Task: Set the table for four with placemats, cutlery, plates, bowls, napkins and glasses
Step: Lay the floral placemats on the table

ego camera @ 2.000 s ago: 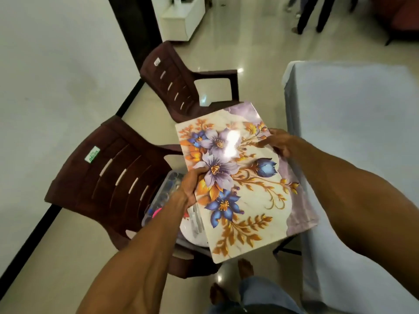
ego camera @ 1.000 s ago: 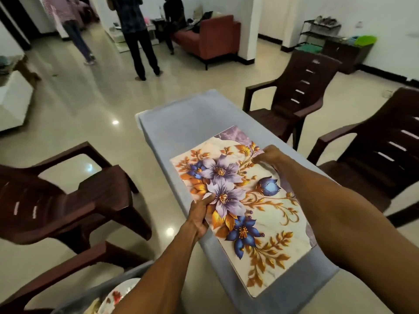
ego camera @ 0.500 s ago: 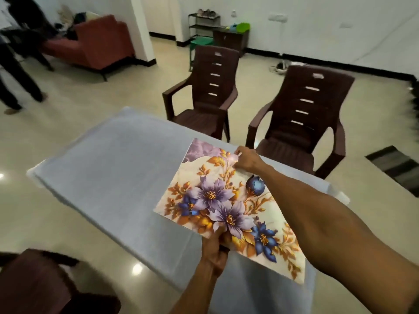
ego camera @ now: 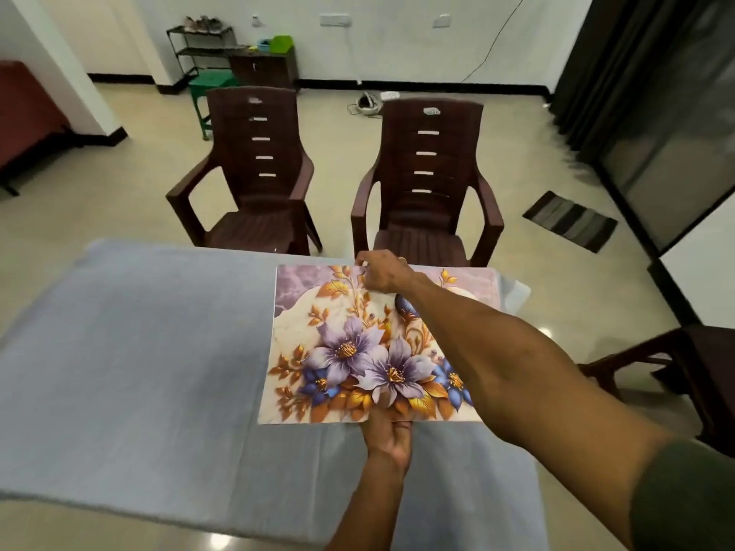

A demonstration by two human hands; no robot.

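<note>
Floral placemat (ego camera: pixel 338 351) sits over the right far part of the grey-clothed table (ego camera: pixel 139 371), facing a brown chair (ego camera: pixel 425 192). Left hand (ego camera: pixel 387 435) pinches its near edge, right hand (ego camera: pixel 382 272) pinches the far edge. Looks thin, glossy, light, semi-stiff, likely slippery; edges are best for holding.

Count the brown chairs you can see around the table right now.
3. One chair stands beyond the table's far edge on the left, a second beside it on the right, and a third shows partly at the right edge. Others may be out of view.
</note>
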